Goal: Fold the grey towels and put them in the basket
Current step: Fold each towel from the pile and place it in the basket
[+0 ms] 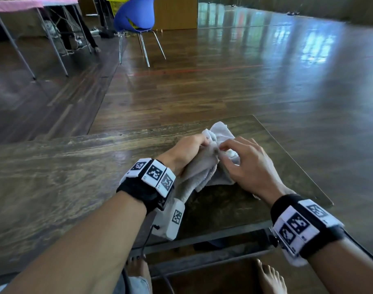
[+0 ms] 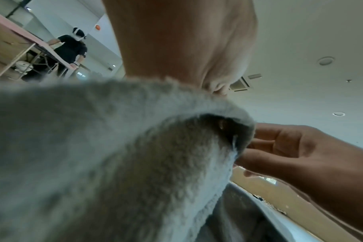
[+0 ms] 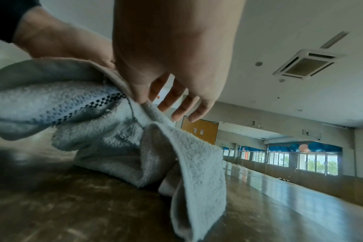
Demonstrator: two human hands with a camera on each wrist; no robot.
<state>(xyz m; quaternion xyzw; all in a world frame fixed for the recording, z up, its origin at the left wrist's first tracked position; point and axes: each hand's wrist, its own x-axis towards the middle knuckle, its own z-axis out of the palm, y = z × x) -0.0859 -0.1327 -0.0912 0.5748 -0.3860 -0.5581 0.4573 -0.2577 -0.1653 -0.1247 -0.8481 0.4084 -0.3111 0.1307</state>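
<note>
A grey towel (image 1: 204,166) lies bunched on the right part of the wooden table (image 1: 75,170), part of it lifted off the surface. My left hand (image 1: 199,143) grips a gathered fold of it from the left, fingers curled round the cloth. My right hand (image 1: 222,153) pinches the towel's hem between thumb and forefinger, its other fingers (image 3: 184,111) spread straight. In the left wrist view the towel (image 2: 114,163) fills most of the frame. The right wrist view shows the towel (image 3: 124,147) hanging from both hands, its lower folds resting on the table.
A yellow basket (image 1: 117,5) stands far back on the floor behind a blue chair (image 1: 134,15). A pink-covered table (image 1: 22,5) is at the far left. The table's right edge (image 1: 298,162) runs close to my right hand. Another person (image 2: 71,52) stands in the background.
</note>
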